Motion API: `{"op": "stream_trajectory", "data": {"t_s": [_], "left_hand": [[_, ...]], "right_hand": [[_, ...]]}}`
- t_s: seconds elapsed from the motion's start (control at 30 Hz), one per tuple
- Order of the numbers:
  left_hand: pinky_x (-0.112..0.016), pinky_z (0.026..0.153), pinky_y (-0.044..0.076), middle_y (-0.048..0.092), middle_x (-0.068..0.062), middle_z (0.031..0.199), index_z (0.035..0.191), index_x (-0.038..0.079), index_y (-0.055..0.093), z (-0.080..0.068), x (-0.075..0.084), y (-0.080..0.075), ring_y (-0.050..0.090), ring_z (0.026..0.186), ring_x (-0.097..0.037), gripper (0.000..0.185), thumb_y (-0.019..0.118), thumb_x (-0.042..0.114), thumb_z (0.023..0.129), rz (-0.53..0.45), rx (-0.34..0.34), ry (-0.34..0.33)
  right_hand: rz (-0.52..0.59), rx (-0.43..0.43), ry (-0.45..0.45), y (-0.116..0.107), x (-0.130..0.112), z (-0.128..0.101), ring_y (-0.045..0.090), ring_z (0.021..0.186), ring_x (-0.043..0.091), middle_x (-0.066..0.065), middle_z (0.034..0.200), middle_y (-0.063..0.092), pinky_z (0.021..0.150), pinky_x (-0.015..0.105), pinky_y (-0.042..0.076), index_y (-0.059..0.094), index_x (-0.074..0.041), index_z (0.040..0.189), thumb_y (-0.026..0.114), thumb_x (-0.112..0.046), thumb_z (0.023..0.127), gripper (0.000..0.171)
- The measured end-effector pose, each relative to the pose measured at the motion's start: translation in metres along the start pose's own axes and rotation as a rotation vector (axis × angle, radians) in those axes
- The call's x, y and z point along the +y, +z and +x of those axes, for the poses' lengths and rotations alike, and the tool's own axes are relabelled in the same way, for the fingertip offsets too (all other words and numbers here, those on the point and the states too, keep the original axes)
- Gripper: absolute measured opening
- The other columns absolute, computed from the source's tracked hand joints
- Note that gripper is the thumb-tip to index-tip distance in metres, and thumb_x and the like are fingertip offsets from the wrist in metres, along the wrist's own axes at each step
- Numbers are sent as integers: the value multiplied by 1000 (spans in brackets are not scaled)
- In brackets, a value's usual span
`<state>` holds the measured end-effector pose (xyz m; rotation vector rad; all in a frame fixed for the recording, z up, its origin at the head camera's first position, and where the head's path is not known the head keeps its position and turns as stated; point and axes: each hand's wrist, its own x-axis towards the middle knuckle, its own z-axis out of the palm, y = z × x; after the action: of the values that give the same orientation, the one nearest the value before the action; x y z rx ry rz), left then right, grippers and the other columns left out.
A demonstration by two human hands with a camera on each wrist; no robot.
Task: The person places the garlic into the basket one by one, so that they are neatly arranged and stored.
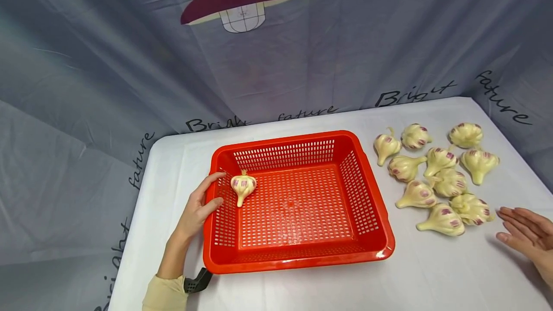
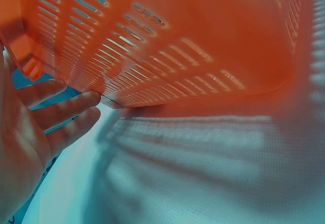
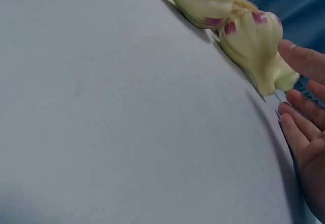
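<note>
My left hand [image 1: 198, 208] holds the left side of a red plastic basket [image 1: 298, 267], thumb and a finger over the rim. In the left wrist view the other fingers [image 2: 66, 107] extend along the outside of its slotted wall [image 2: 167, 71]. One garlic bulb [image 1: 244, 185] with purple marks sits inside the basket at the left. Off at the right edge, my right hand [image 1: 529, 234] has its fingers extended and holds nothing. Nearest to it is a garlic bulb [image 1: 472, 209] at the end of a loose group; in the right wrist view a bulb [image 3: 252, 43] lies just beyond the thumb.
Several more garlic bulbs [image 1: 415, 194] lie right of the basket on a white-covered table [image 1: 337, 292]. Grey fabric [image 1: 367, 37] with printed writing and a lamp picture hangs behind and at the sides. A black strap piece [image 1: 198, 281] is by the left wrist.
</note>
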<state>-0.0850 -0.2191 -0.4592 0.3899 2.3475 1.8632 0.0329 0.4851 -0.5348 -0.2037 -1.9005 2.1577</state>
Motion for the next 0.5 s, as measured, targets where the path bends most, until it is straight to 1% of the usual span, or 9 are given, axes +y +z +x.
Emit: {"op": "stream_trajectory", "data": {"t_s": [0.03,0.07,0.13,0.2,0.33,0.47,0.5], "left_hand": [[-39,75,61,48,-23,142,146,11,47,0,0,0,58,108,-46,55,54,2,92,-1,2,0],[-39,75,61,48,-23,142,146,11,47,0,0,-1,58,108,-46,55,54,2,92,-3,1,-1],[-39,74,61,48,-23,141,147,11,47,-1,0,-1,59,107,-47,55,54,2,93,-3,0,2],[-40,74,61,48,-24,141,147,11,47,0,0,-1,59,107,-46,55,54,2,93,-5,-4,4],[-40,74,61,48,-24,140,147,11,47,1,0,-1,59,106,-45,55,54,2,93,-8,-11,9],[-40,74,61,49,-24,139,147,10,46,1,-1,-1,60,105,-44,55,54,1,93,-11,-12,13],[-40,74,61,49,-24,139,146,10,46,0,-1,-1,60,104,-43,55,54,1,93,-10,-11,16]], "right_hand": [[30,-14,-17,1,0,3,63,109,-2,-8,125,65,90,9,46,47,-6,141,56,40,74,82],[35,-21,-19,2,0,6,62,111,-2,-8,127,64,91,9,45,45,-5,143,56,40,73,84],[86,-62,-59,6,0,11,62,115,2,-2,132,62,95,13,45,42,3,145,52,44,72,85],[71,-97,-87,12,0,16,61,117,3,0,133,61,96,14,44,40,6,146,51,44,72,84],[85,-178,-140,22,0,24,59,122,7,6,136,59,98,18,44,36,14,146,48,45,72,81],[102,-247,-139,26,0,30,57,125,9,7,138,58,97,21,46,35,15,146,47,46,72,82],[92,-254,-133,27,0,31,56,125,8,6,138,58,97,20,46,35,14,147,48,46,72,82]]}}
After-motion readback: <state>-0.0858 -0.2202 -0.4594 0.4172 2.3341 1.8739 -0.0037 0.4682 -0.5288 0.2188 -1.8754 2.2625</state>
